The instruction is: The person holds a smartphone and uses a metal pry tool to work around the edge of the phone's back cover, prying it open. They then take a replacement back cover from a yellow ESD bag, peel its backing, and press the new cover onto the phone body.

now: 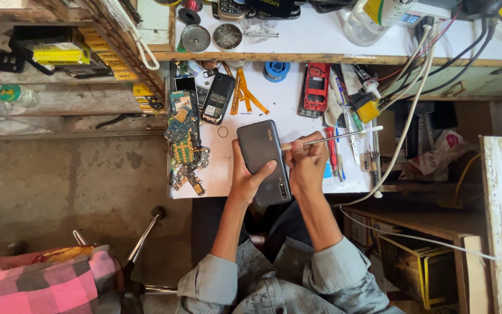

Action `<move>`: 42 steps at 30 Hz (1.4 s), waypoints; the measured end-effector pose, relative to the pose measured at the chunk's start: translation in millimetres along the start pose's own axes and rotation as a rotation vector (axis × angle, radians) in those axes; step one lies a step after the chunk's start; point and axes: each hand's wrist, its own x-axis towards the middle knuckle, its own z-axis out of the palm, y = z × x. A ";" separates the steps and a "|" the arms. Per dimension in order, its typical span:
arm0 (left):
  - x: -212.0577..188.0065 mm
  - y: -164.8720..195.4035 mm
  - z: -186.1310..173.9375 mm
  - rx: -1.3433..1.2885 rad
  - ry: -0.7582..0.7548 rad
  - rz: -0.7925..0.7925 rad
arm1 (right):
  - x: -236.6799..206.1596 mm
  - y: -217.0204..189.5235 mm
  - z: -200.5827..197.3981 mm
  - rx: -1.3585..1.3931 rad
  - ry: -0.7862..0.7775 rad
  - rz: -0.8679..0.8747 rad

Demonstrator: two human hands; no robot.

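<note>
I am gripping the phone (264, 161) in my left hand (245, 180), its length running near-to-far, while my right hand (307, 166), just right, is pinching a metal tool (335, 138) against its edge.

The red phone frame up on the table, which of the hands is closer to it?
Right. The right hand lies just below the red phone frame; the left hand is farther, down-left.

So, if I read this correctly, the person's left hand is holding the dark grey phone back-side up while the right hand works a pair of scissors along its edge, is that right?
Not quite: the right hand holds a thin metal rod-like tool, not scissors, with its tip at the phone's edge. The rest stands: the left hand holds the dark grey phone back-side up. The head view shows this.
</note>
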 end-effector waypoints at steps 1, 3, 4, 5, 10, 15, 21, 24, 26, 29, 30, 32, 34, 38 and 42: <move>-0.1 0.1 -0.3 0.032 -0.009 0.017 | 1.7 -0.2 1.5 -0.006 0.001 -0.006; -0.6 0.6 -1.5 0.007 0.001 -0.010 | 4.6 -1.0 2.7 -0.009 -0.017 -0.010; -0.5 0.7 -2.2 -0.004 0.002 -0.024 | 6.9 -1.5 2.9 -0.004 -0.034 -0.012; -1.0 0.9 -2.8 -0.022 -0.011 -0.030 | 7.9 -2.3 2.1 -0.002 -0.050 -0.012; -2.1 0.1 0.2 0.021 0.030 0.043 | 13.8 -10.0 -7.1 0.005 -0.155 0.095; -3.7 2.9 2.0 -0.018 0.093 0.029 | 6.9 -11.1 -14.4 -0.022 -0.194 0.153; -3.6 4.5 4.9 -0.012 0.080 0.011 | -4.1 -15.1 -25.8 -0.077 -0.191 0.159; -2.9 3.0 5.6 0.034 0.088 0.027 | -5.0 -11.7 -25.3 -0.051 -0.158 0.147; -1.3 2.1 3.6 0.073 0.064 0.031 | -3.3 -7.9 -21.5 0.023 -0.138 0.136; 0.6 0.3 -0.3 0.072 0.000 0.003 | -0.5 -3.7 -14.6 0.107 -0.128 0.057; 0.1 -0.6 -1.1 0.053 0.003 -0.002 | -0.8 -2.3 -12.2 0.121 -0.136 0.038; 1.5 -2.4 -2.5 0.019 -0.003 -0.013 | 1.6 -0.1 -6.9 0.147 -0.155 -0.006; 1.3 -2.6 -3.9 -0.007 -0.009 -0.040 | 1.9 2.7 -1.9 0.105 -0.148 -0.071; 1.2 -2.0 -6.7 -0.034 -0.026 -0.060 | 1.8 6.3 6.0 0.063 -0.116 -0.154; 1.1 -0.4 -8.1 -0.019 -0.033 -0.085 | 3.1 -0.7 2.3 0.071 -0.190 -0.143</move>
